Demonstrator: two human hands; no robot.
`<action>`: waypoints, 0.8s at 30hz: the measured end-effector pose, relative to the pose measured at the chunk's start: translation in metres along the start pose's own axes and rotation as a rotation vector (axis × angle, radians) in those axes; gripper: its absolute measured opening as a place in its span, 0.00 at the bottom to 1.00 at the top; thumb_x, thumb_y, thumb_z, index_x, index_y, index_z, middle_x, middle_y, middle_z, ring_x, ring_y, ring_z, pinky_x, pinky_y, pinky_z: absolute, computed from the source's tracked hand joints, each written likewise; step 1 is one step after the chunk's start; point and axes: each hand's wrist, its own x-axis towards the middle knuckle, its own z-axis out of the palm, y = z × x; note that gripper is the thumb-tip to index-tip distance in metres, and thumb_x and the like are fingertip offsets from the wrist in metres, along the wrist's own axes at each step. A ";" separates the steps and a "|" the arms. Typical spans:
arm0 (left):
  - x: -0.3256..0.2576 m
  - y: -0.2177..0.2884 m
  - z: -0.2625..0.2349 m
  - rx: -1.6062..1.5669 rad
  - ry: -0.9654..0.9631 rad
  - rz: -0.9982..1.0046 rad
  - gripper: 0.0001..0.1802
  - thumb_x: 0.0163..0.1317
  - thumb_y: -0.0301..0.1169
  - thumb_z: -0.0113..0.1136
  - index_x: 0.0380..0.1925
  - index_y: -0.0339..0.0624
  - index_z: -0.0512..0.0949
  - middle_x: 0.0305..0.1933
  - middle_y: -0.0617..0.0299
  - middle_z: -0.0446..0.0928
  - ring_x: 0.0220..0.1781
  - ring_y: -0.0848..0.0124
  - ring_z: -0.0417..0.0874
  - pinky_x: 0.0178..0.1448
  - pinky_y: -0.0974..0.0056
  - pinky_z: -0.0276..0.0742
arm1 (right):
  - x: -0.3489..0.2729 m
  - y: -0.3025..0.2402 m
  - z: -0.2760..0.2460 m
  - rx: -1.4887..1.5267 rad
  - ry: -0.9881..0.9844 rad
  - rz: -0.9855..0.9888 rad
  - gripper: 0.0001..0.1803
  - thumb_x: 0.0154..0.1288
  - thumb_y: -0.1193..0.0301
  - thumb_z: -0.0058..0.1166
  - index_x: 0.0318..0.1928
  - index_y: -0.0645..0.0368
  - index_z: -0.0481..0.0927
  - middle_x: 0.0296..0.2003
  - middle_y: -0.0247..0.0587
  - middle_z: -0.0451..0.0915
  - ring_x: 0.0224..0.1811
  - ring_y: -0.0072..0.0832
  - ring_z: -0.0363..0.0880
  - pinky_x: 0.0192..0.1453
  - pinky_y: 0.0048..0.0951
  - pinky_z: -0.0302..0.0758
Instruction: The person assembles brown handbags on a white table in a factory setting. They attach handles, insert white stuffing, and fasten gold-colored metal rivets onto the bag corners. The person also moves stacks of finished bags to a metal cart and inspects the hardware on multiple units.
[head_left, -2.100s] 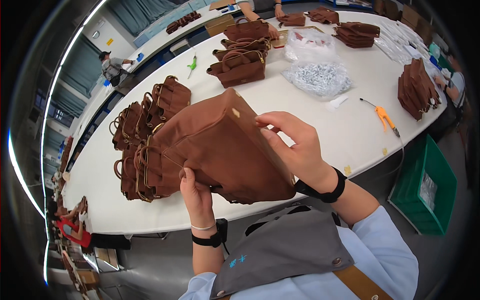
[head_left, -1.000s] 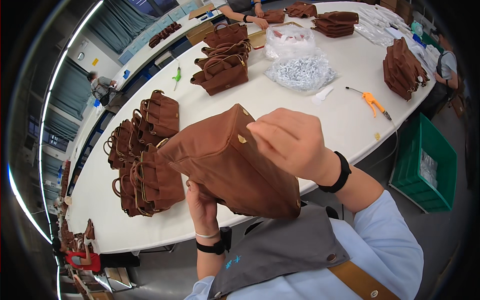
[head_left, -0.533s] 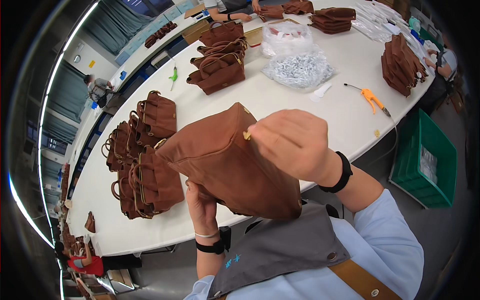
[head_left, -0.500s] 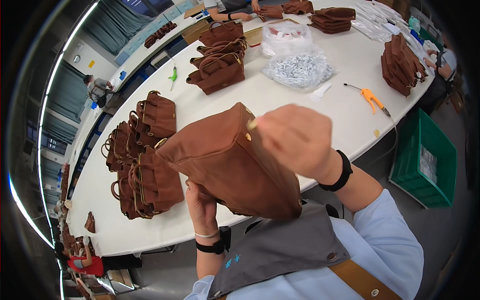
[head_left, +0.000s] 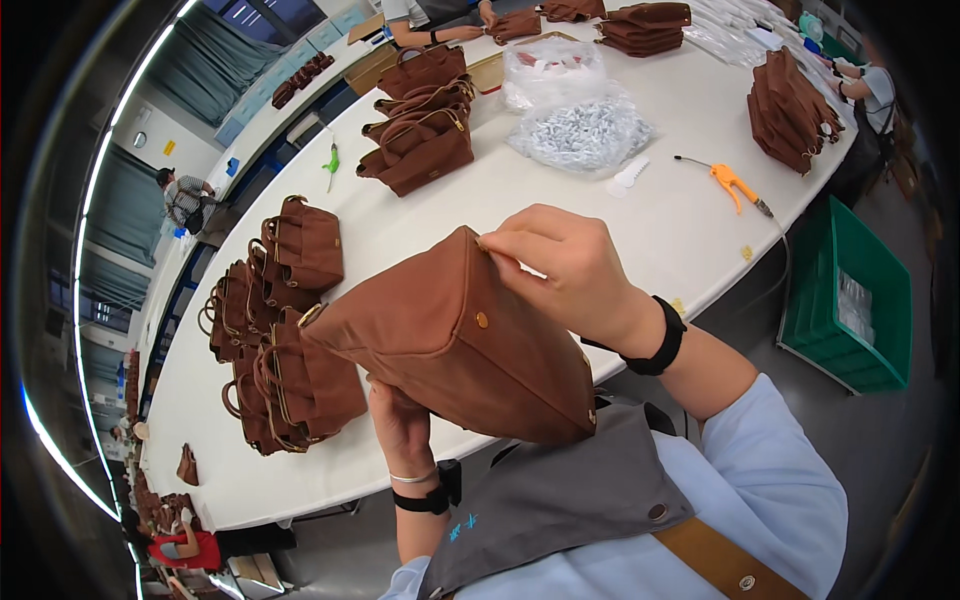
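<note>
A brown leather handbag (head_left: 410, 310) is held tilted in front of my chest, its base turned up and to the right. Small gold-coloured metal studs (head_left: 482, 320) show on that base. My left hand (head_left: 402, 428) grips the bag from its underside; most of those fingers are hidden behind the leather. At the upper corner of the base, my right hand (head_left: 560, 265) has thumb and forefinger pinched together. Something tiny and gold-coloured shows at those fingertips, too small to make out.
Several brown handbags (head_left: 310, 385) stand left on the white table (head_left: 420, 235), more (head_left: 425, 150) farther back. Beyond lie a clear bag of small pieces (head_left: 580, 130), an orange air gun (head_left: 735, 188) and stacked brown leather pieces (head_left: 795, 110). A green crate (head_left: 850, 300) stands right. People work around.
My right hand, blurred before, is now steady with its fingertips at the bag's corner. The bag has turned slightly and its upper corner has shifted left and down.
</note>
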 end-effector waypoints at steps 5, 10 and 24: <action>0.000 -0.001 -0.006 -0.009 0.000 -0.019 0.38 0.61 0.47 0.63 0.66 0.44 0.61 0.68 0.62 0.65 0.69 0.62 0.66 0.71 0.53 0.62 | 0.000 0.002 -0.007 -0.065 -0.075 -0.117 0.11 0.50 0.78 0.60 0.37 0.63 0.81 0.30 0.39 0.79 0.32 0.34 0.80 0.32 0.31 0.78; 0.001 0.000 -0.006 -0.037 -0.034 -0.034 0.37 0.62 0.45 0.62 0.67 0.45 0.60 0.69 0.62 0.64 0.69 0.63 0.66 0.71 0.53 0.62 | -0.001 0.002 -0.010 -0.207 -0.103 -0.212 0.14 0.46 0.81 0.62 0.38 0.65 0.80 0.31 0.41 0.80 0.29 0.35 0.79 0.30 0.30 0.77; -0.006 -0.002 -0.023 -0.143 0.058 -0.049 0.32 0.66 0.48 0.55 0.65 0.45 0.64 0.67 0.60 0.67 0.67 0.61 0.67 0.70 0.51 0.63 | -0.047 0.017 -0.025 -0.018 -0.038 0.102 0.07 0.52 0.82 0.60 0.33 0.62 0.82 0.27 0.41 0.81 0.28 0.32 0.80 0.30 0.28 0.76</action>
